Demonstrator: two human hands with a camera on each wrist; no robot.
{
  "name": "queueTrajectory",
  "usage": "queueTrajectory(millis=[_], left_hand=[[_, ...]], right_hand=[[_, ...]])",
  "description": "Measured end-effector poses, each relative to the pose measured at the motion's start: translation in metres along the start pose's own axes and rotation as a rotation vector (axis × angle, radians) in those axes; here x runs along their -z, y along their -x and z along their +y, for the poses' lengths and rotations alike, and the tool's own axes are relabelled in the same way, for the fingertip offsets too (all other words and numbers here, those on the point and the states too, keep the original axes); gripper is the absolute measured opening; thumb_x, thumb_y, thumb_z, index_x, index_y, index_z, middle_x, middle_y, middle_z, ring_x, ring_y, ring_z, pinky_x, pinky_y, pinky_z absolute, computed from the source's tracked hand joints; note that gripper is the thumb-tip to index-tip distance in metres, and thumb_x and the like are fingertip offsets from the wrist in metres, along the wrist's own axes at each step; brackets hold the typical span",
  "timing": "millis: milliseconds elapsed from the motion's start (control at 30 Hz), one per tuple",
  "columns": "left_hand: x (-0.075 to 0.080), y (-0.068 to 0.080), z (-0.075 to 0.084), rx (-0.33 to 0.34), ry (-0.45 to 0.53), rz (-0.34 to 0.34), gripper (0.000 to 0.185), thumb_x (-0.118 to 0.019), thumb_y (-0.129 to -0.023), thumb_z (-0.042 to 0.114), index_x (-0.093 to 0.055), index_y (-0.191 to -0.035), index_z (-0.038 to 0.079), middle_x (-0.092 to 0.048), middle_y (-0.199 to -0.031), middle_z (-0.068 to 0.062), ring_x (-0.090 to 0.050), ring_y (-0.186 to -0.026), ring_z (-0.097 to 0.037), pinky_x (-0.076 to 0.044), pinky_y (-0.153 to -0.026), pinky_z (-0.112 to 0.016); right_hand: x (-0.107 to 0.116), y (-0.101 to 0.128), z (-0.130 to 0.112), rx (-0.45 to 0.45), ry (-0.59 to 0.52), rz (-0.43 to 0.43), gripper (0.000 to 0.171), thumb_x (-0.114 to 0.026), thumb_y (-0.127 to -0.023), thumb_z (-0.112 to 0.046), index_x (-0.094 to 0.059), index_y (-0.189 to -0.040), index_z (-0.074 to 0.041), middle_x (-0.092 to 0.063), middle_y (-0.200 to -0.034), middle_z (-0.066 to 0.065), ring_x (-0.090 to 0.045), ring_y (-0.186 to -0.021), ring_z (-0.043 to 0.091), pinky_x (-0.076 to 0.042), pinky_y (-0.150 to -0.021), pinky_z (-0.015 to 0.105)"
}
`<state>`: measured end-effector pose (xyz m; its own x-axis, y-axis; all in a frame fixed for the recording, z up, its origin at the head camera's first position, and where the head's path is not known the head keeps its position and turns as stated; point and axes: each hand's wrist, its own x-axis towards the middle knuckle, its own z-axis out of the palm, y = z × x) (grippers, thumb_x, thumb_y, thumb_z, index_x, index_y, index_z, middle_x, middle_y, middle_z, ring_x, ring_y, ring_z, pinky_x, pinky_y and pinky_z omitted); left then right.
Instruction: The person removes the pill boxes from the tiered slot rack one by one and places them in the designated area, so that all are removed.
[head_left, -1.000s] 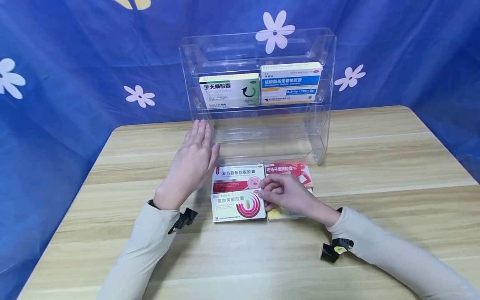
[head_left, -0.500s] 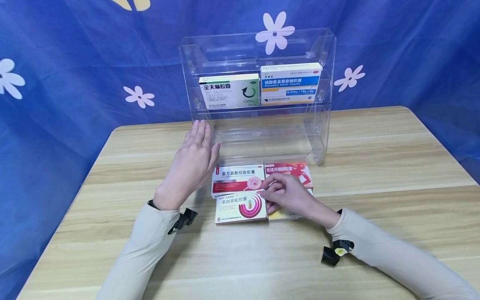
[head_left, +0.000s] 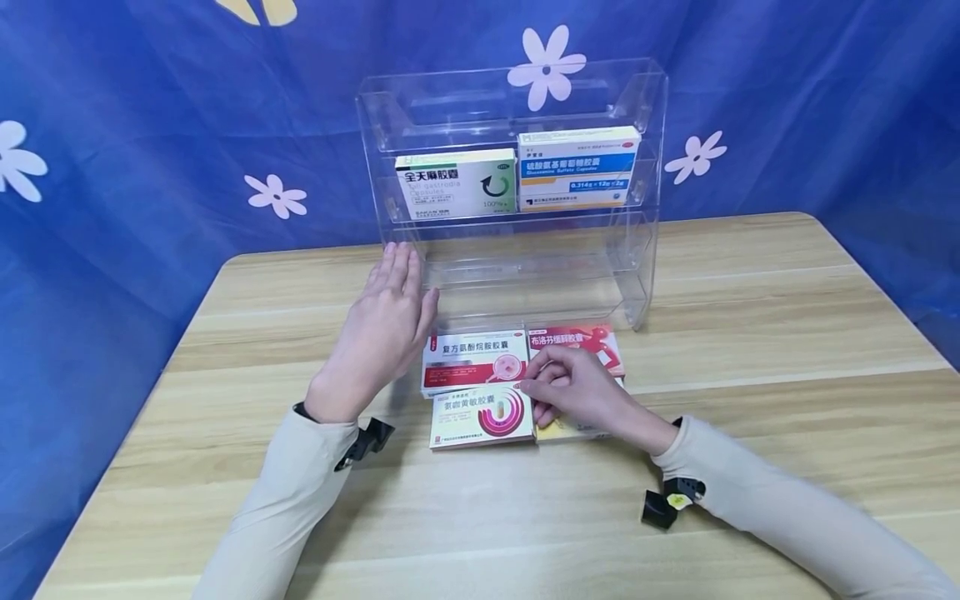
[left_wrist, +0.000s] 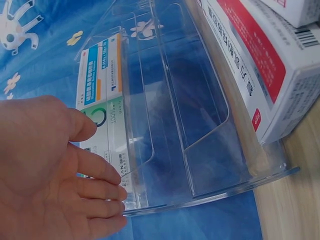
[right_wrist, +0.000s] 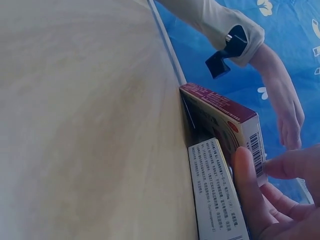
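My left hand (head_left: 390, 312) lies open and flat on the table, fingers straight, beside the lower left corner of a clear acrylic rack (head_left: 637, 275). The left wrist view shows this left hand (left_wrist: 55, 180) close to the rack's front lip (left_wrist: 200, 200). My right hand (head_left: 534, 390) pinches the right edge of a white box with pink rings (head_left: 480, 417), which is tilted a little. In the right wrist view the thumb (right_wrist: 247, 190) presses on a box's side (right_wrist: 212, 185). Behind it lie a white-and-red box (head_left: 472, 358) and a red box (head_left: 581, 340). A yellow box (head_left: 558, 429) is mostly hidden under my right hand.
On the rack's upper shelf stand a green-and-white box (head_left: 456, 183) and a blue-and-orange box (head_left: 579, 167); the lower shelves hold nothing. The wooden table (head_left: 750, 333) is bare to the left, right and front. A blue flowered cloth (head_left: 150, 125) hangs behind.
My right hand has nudged the pink-ring box slightly right and toward me, raising its right edge. The left hand has not moved.
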<state>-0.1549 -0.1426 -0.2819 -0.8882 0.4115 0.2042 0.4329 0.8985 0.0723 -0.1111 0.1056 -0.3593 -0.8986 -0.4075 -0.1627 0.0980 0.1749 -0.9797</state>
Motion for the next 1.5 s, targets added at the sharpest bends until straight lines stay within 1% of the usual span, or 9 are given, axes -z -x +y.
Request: queueTrajectory(millis=[367, 433, 533, 667, 767, 967, 1133, 1367, 1500], left_hand=[[0.001, -0.002, 0.001, -0.002, 0.000, -0.006, 0.058, -0.028, -0.105, 0.028, -0.026, -0.143, -0.017, -0.020, -0.152, -0.032, -0.015, -0.143, -0.042, -0.012, -0.119, -0.046], [0.001, -0.002, 0.001, -0.002, -0.001, -0.007, 0.058, -0.028, -0.105, 0.028, -0.026, -0.143, -0.017, -0.020, -0.152, -0.032, -0.015, -0.143, -0.042, -0.012, -0.119, -0.046], [0.001, -0.002, 0.001, -0.001, -0.001, -0.010, 0.058, -0.028, -0.105, 0.028, -0.026, -0.144, -0.017, -0.020, -0.152, -0.032, -0.014, -0.144, -0.042, -0.012, -0.119, -0.046], [0.000, -0.001, 0.000, 0.002, 0.003, -0.006, 0.058, -0.029, -0.105, 0.027, -0.025, -0.144, -0.017, -0.020, -0.152, -0.033, -0.014, -0.143, -0.042, -0.013, -0.118, -0.047], [0.000, -0.002, 0.000, 0.007, 0.006, -0.006, 0.059, -0.029, -0.105, 0.027, -0.024, -0.144, -0.017, -0.020, -0.151, -0.033, -0.014, -0.143, -0.042, -0.012, -0.118, -0.047], [0.000, -0.001, 0.000, 0.014, 0.010, -0.013, 0.059, -0.030, -0.105, 0.028, -0.024, -0.144, -0.016, -0.019, -0.152, -0.033, -0.013, -0.143, -0.042, -0.011, -0.119, -0.046], [0.001, -0.001, 0.001, 0.013, 0.010, -0.013, 0.059, -0.028, -0.106, 0.029, -0.024, -0.144, -0.016, -0.019, -0.152, -0.033, -0.013, -0.144, -0.042, -0.010, -0.119, -0.045], [0.001, 0.000, 0.000, 0.012, 0.008, -0.009, 0.059, -0.027, -0.106, 0.029, -0.024, -0.144, -0.016, -0.019, -0.152, -0.033, -0.013, -0.144, -0.042, -0.011, -0.119, -0.046], [0.001, 0.000, 0.001, 0.004, 0.011, -0.006, 0.060, -0.028, -0.106, 0.029, -0.025, -0.144, -0.016, -0.020, -0.151, -0.033, -0.014, -0.143, -0.042, -0.011, -0.119, -0.046]], right_hand=[[0.003, -0.001, -0.001, 0.057, 0.035, 0.029, 0.012, -0.062, -0.094, -0.007, -0.059, -0.097, 0.004, -0.066, -0.073, 0.017, -0.067, -0.057, 0.026, -0.060, -0.056, 0.040], [0.003, 0.000, -0.001, 0.092, 0.081, 0.030, 0.011, -0.063, -0.093, -0.007, -0.060, -0.097, 0.002, -0.066, -0.073, 0.015, -0.066, -0.057, 0.023, -0.059, -0.056, 0.037], [0.001, 0.004, -0.002, 0.263, 0.287, 0.029, 0.006, -0.065, -0.090, -0.005, -0.065, -0.094, -0.001, -0.067, -0.076, 0.007, -0.065, -0.065, 0.017, -0.058, -0.061, 0.029], [-0.010, 0.012, -0.010, 0.571, 0.735, 0.027, 0.014, -0.071, -0.086, -0.010, -0.070, -0.098, -0.004, -0.069, -0.091, 0.002, -0.064, -0.085, 0.013, -0.056, -0.077, 0.027], [-0.023, 0.019, -0.017, 0.681, 0.981, -0.033, 0.023, -0.071, -0.087, -0.016, -0.069, -0.106, -0.004, -0.067, -0.104, 0.005, -0.062, -0.099, 0.017, -0.053, -0.090, 0.031], [-0.047, 0.020, -0.023, 0.713, 1.234, -0.126, 0.024, -0.065, -0.090, -0.015, -0.066, -0.112, -0.005, -0.064, -0.112, 0.008, -0.059, -0.110, 0.021, -0.048, -0.099, 0.032], [-0.058, 0.018, -0.021, 0.728, 1.359, -0.140, 0.020, -0.060, -0.091, -0.009, -0.066, -0.110, -0.005, -0.064, -0.109, 0.008, -0.062, -0.102, 0.021, -0.053, -0.091, 0.032], [-0.061, 0.020, -0.022, 0.689, 1.438, -0.106, 0.012, -0.064, -0.087, -0.005, -0.070, -0.098, -0.006, -0.064, -0.094, 0.004, -0.058, -0.087, 0.016, -0.055, -0.071, 0.026], [-0.060, 0.023, -0.020, 0.655, 1.441, -0.097, 0.014, -0.066, -0.087, -0.005, -0.070, -0.100, -0.004, -0.065, -0.095, 0.005, -0.058, -0.088, 0.016, -0.056, -0.066, 0.026]])
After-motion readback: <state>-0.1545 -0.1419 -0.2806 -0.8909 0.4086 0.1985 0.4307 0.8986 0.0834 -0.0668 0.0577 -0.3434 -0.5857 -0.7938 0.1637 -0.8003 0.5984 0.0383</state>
